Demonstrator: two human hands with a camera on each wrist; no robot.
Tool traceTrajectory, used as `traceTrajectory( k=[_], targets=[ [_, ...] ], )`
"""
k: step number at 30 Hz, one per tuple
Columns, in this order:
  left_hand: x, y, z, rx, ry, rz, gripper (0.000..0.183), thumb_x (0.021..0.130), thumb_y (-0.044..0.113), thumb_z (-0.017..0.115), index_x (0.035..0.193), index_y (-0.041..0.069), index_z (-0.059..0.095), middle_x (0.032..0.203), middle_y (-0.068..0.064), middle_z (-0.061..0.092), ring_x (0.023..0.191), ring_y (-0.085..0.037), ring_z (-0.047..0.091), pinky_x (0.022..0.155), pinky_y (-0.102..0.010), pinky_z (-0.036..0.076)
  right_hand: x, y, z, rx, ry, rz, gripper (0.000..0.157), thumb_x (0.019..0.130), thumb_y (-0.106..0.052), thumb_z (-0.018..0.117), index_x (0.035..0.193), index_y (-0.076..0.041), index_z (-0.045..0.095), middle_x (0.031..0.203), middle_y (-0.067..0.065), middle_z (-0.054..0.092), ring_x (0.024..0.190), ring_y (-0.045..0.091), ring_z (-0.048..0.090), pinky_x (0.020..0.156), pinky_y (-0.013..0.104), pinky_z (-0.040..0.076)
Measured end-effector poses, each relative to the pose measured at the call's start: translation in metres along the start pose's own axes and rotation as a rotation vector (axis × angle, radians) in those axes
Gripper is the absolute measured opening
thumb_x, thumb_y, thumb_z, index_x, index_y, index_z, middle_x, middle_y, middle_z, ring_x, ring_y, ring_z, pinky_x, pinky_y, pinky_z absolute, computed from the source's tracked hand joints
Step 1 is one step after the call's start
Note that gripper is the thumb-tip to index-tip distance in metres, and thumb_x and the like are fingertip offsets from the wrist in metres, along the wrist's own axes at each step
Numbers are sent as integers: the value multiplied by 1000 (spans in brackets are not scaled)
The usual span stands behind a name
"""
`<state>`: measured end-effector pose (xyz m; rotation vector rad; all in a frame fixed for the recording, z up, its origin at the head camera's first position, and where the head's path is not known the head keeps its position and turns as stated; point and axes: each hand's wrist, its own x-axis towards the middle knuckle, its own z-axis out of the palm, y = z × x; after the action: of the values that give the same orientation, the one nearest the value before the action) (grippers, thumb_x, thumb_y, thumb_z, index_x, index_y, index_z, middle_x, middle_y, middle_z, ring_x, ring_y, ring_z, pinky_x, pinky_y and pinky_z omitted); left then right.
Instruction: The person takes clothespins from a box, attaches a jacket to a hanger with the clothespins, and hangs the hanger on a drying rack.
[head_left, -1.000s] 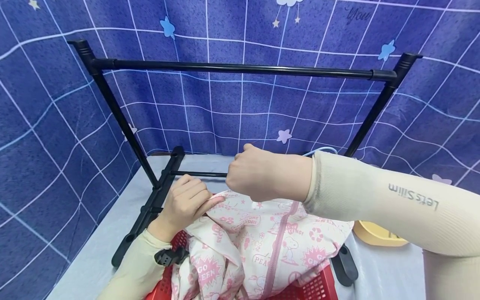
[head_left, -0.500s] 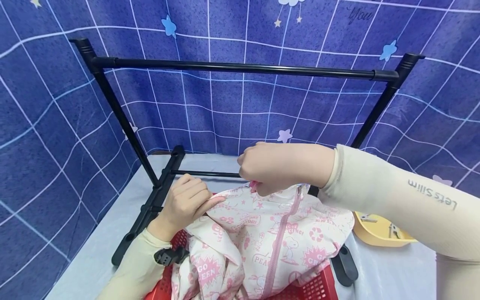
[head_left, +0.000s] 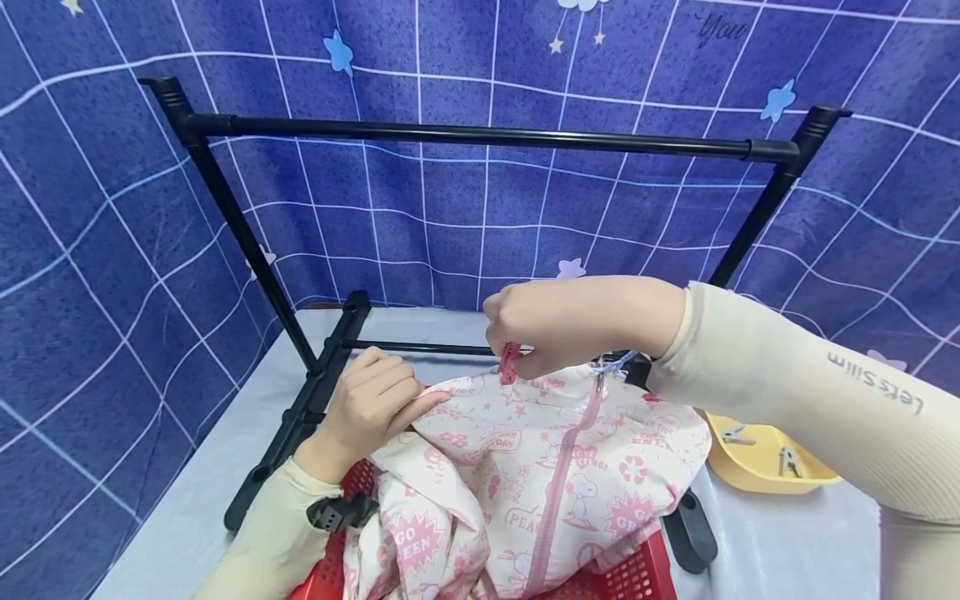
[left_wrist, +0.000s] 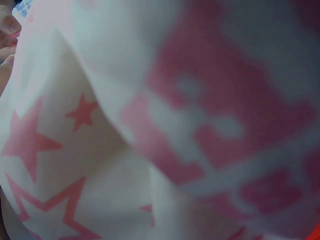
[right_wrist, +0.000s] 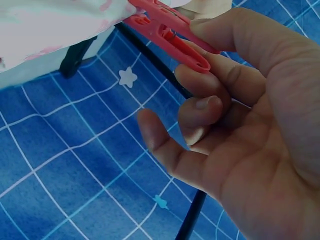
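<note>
A white jacket [head_left: 517,467] with pink print and a pink zipper [head_left: 551,508] lies bunched over a red basket [head_left: 637,575]. My left hand [head_left: 375,400] pinches the jacket's upper edge between thumb and fingers. Between the thumb and fingers of my right hand [head_left: 555,321] is a pinkish-red clothespin [right_wrist: 167,32], its tip at the jacket's edge in the right wrist view. Light blue plastic [head_left: 617,362] shows at the neck by the zipper top. A small red piece [head_left: 651,397] sits near the jacket's right edge. Printed cloth [left_wrist: 125,125] fills most of the left wrist view.
A black rack [head_left: 480,137] stands behind, its top bar above both hands and its left foot [head_left: 292,433] beside the basket. At the right, a yellow tray [head_left: 765,483] holds clothespins [head_left: 787,461]. A blue gridded curtain [head_left: 480,67] hangs at the back.
My right hand has shifted right along the jacket's edge, baring the red clothespin and the light blue plastic. More of the yellow tray shows. The left hand has stayed in place.
</note>
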<state>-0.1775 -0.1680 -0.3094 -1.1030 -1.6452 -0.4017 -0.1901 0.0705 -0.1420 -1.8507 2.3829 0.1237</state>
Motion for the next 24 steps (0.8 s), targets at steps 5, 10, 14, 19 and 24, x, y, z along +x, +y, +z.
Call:
traceTrajectory(
  k=[5,10,14,19,24],
  targets=[
    [0,-1,0,-5,-3,-9,46,101,30,60,60,12,50,57,2,49,52,-13,49,57,-33,40,-3,6,3,28,35,-39,6,88,-2,66,88,-4,72,85,2,57,82,16,56,77,27,49],
    [0,-1,0,-4,-1,-5,46,101,30,61,60,13,50,57,2,48,51,-13,48,56,-33,39,-5,7,4,33,47,-37,9,88,-1,66,91,-5,73,85,1,57,84,16,57,80,28,49],
    [0,-1,1,4,5,2,47,101,30,61,59,13,49,57,2,48,51,-14,47,56,-33,38,-4,5,5,26,39,-33,9,87,0,66,91,-5,72,84,1,55,82,16,54,79,28,48],
    [0,0,0,13,19,13,47,101,30,61,59,12,49,57,1,47,50,-14,46,55,-32,36,-4,-1,10,-58,79,-36,8,87,-3,67,90,-7,73,82,0,52,81,18,53,76,29,46],
    [0,1,0,16,23,22,48,101,30,61,59,11,47,57,1,46,50,-14,44,55,-32,35,-8,-8,17,-251,151,-8,4,85,-9,68,87,-10,71,80,-2,50,79,20,54,70,33,39]
  ],
)
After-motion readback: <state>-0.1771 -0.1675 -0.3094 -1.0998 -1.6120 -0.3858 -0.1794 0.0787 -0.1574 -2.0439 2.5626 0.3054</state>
